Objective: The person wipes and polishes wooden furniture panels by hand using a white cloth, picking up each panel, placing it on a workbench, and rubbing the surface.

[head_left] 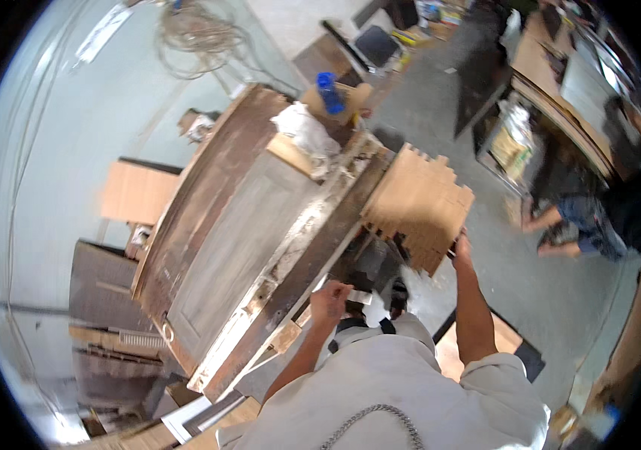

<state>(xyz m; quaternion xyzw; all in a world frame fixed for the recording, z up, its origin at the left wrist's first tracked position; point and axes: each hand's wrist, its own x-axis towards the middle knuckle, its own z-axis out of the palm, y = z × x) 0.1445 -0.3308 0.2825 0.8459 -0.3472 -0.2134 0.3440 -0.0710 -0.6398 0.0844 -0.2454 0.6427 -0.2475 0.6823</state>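
A light brown wooden panel (422, 202) with jagged, stepped edges juts out past the right side of the workbench (350, 180). My right hand (461, 245) is closed at its right edge, seemingly gripping it, with something small and dark by the fingers. In front of my body, my left hand (329, 301) is curled closed beside the near edge of the bench. A small pale flat piece (359, 298) shows by its fingertips; whether it is held is unclear. On the bench lies a greyish wood-grain door panel (238, 247).
A white cloth (305, 131) and a blue bottle (329, 91) sit at the bench's far end. Boards (106, 281) lean at the left wall, below a coiled cable (200, 41). Another person (598, 221) is at the right by a second table (561, 105). A dark-edged board (519, 345) lies on the floor.
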